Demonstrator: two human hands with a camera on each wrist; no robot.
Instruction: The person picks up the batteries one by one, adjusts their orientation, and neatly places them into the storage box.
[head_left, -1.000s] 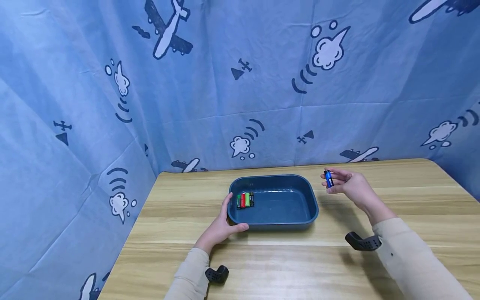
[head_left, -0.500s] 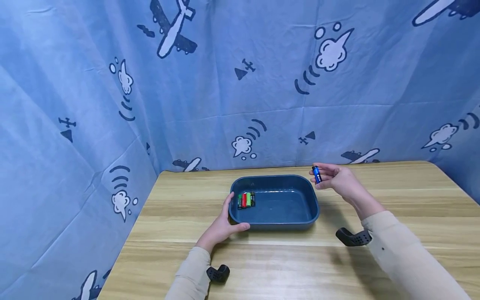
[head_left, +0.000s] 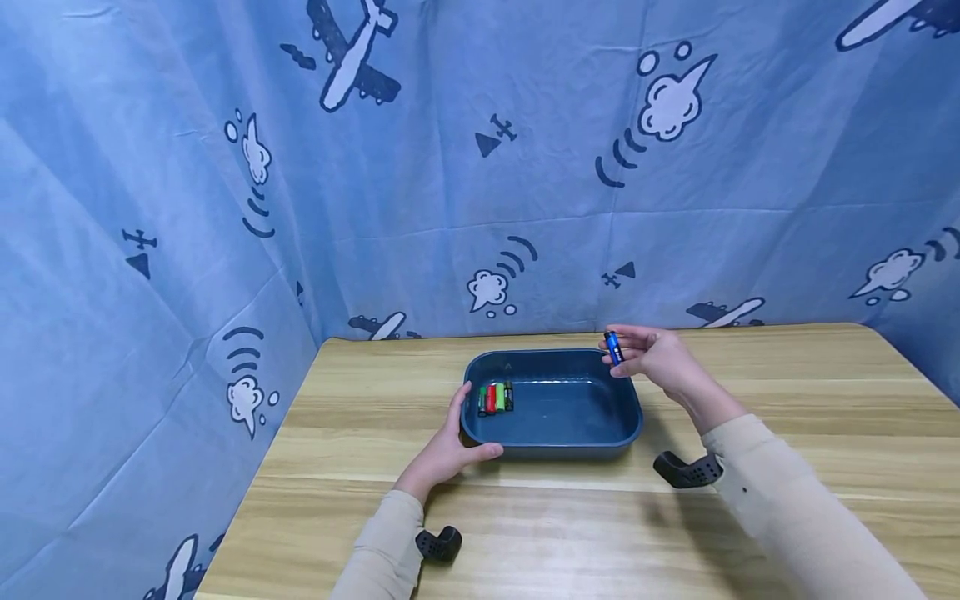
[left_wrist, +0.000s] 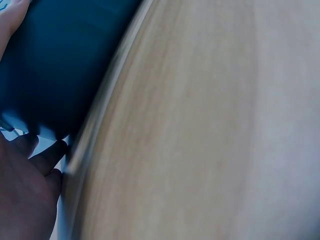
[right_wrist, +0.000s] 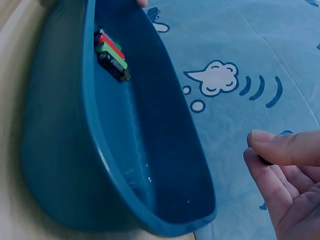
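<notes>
In the head view my right hand pinches a blue battery over the right rear rim of a dark blue plastic tub. In the right wrist view the thumb and fingers hide most of that battery. My left hand holds the tub's left end, thumb along the front wall and fingers at the left side. Inside, near that end, lie a dark green battery, a red battery, a light green battery and a black battery, side by side in a row.
The tub stands on a wood-grain table. Behind it hangs a blue curtain printed with planes and clouds. A black wrist mount is on the left sleeve, and another black mount is on the right.
My right hand has moved left with the blue battery, from beside the tub to above its right rear rim. The left hand keeps its hold on the tub; the batteries inside have not moved.
</notes>
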